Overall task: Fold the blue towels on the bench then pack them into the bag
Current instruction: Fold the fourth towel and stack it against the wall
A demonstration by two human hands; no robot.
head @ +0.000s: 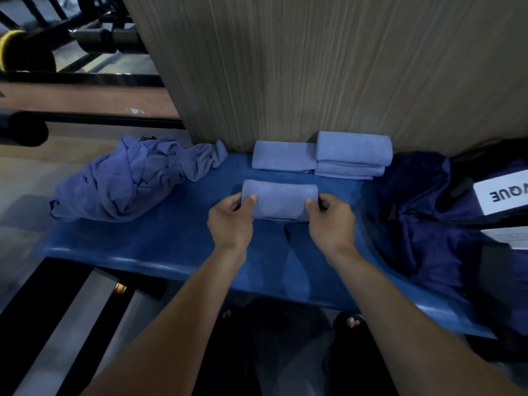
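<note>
Folded towel [280,200] gripped at both ends by left hand [230,221] and right hand [331,221]; bag [428,212] label [503,192] reads "QUE".

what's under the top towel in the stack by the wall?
Under the top towel lie at least two more folded towels, resting on the bench. Only their front edges show, so the exact count is unclear.

A gym: weight rack [85,38] with dumbbells, padded blue bench [171,238], piled towels [123,178], sports bag [428,210].
</note>
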